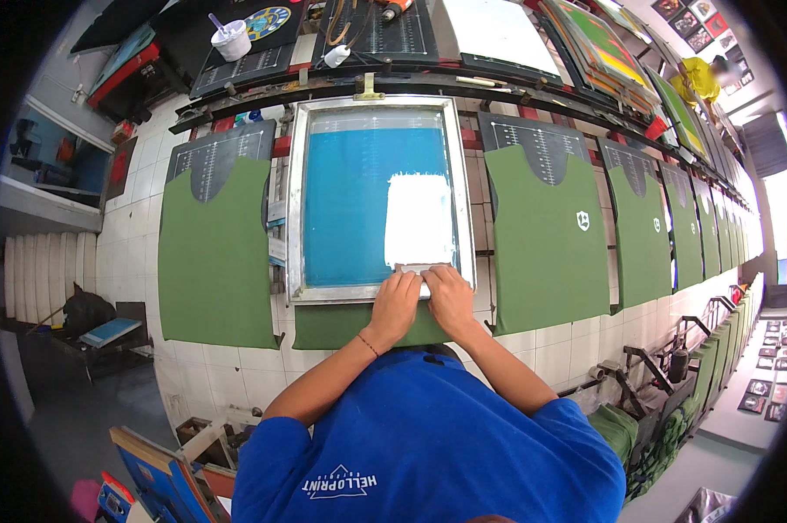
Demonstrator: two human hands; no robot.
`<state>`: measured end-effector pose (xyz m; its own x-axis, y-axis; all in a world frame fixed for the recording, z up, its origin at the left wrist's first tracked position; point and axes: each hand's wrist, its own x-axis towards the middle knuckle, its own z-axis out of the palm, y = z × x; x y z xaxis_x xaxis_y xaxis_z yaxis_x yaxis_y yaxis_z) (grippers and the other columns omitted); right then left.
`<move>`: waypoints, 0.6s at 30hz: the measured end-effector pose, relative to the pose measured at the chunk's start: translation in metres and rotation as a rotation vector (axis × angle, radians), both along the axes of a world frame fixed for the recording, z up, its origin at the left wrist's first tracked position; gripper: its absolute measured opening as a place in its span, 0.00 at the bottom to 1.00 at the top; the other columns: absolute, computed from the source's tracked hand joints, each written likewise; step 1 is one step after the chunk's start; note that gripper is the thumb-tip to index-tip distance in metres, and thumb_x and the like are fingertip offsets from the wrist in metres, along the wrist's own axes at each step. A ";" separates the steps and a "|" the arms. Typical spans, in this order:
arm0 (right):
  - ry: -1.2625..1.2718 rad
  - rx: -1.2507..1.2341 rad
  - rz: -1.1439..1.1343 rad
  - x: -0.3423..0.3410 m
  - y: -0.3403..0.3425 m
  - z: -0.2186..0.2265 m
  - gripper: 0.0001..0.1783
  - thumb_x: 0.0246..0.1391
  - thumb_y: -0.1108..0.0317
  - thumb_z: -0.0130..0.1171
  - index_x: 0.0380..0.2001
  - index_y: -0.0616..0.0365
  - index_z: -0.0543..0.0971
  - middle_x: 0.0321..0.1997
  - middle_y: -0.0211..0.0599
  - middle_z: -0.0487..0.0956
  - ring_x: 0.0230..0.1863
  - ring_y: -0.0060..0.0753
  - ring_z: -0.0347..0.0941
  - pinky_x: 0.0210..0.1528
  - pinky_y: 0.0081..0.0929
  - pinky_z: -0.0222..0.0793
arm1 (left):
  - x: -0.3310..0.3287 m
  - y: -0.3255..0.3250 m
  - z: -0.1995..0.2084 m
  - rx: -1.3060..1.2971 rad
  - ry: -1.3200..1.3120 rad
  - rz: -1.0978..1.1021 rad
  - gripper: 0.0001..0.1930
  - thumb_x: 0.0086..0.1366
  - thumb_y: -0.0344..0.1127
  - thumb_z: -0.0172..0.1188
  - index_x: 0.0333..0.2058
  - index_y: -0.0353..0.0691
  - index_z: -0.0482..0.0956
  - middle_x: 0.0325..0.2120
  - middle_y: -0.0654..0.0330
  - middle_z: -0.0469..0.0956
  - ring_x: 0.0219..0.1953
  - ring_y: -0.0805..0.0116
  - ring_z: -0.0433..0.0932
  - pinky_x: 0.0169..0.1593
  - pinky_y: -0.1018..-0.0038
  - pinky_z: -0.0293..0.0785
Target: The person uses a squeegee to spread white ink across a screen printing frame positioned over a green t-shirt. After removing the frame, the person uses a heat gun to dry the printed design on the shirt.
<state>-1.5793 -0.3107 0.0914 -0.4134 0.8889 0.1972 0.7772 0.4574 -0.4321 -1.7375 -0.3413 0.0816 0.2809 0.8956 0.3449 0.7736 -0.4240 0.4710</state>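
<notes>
A metal-framed printing screen (pixel 296 209) with blue mesh lies over a green shirt (pixel 341 326), whose lower part shows below the frame. White ink (pixel 419 218) covers a rectangular patch on the mesh's right half. At the near end of that patch, my left hand (pixel 397 301) and my right hand (pixel 449 299) are side by side, fingers closed on a squeegee (pixel 415 268). Only a narrow strip of the squeegee shows; my fingers cover the rest. A hinge clamp (pixel 369 87) grips the frame's far edge.
Green shirts lie on boards to both sides, one at left (pixel 212 261) and a printed one at right (pixel 546 244). Behind the rail stand a white tub (pixel 231 41) and an orange heat gun (pixel 397 9). Stacked screens (pixel 598 52) lean far right; a person in yellow (pixel 698 80) is beyond.
</notes>
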 end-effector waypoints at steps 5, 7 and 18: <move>-0.070 0.063 -0.063 -0.011 0.085 -0.017 0.21 0.39 0.82 0.61 0.41 0.55 0.83 0.42 0.39 0.82 0.46 0.44 0.78 0.47 0.37 0.76 | -0.009 0.091 -0.021 0.059 -0.029 0.003 0.13 0.57 0.22 0.54 0.43 0.33 0.75 0.41 0.52 0.74 0.46 0.49 0.73 0.50 0.59 0.72; -0.172 0.026 -0.045 -0.018 0.143 -0.004 0.17 0.42 0.79 0.60 0.38 0.54 0.85 0.39 0.42 0.82 0.42 0.48 0.79 0.44 0.40 0.77 | -0.014 0.140 -0.006 0.070 -0.074 0.008 0.11 0.57 0.21 0.53 0.40 0.35 0.74 0.38 0.52 0.75 0.43 0.49 0.72 0.49 0.59 0.71; -0.076 -0.101 0.034 -0.001 0.036 0.019 0.24 0.36 0.82 0.60 0.43 0.60 0.81 0.45 0.42 0.80 0.48 0.47 0.76 0.51 0.40 0.75 | -0.005 0.031 0.016 -0.040 -0.115 0.010 0.19 0.53 0.21 0.56 0.46 0.35 0.75 0.41 0.51 0.74 0.45 0.48 0.72 0.49 0.57 0.69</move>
<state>-1.5803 -0.2749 0.1108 -0.4537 0.8881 0.0746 0.7944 0.4409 -0.4179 -1.7421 -0.3099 0.0976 0.2327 0.9119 0.3381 0.7172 -0.3957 0.5736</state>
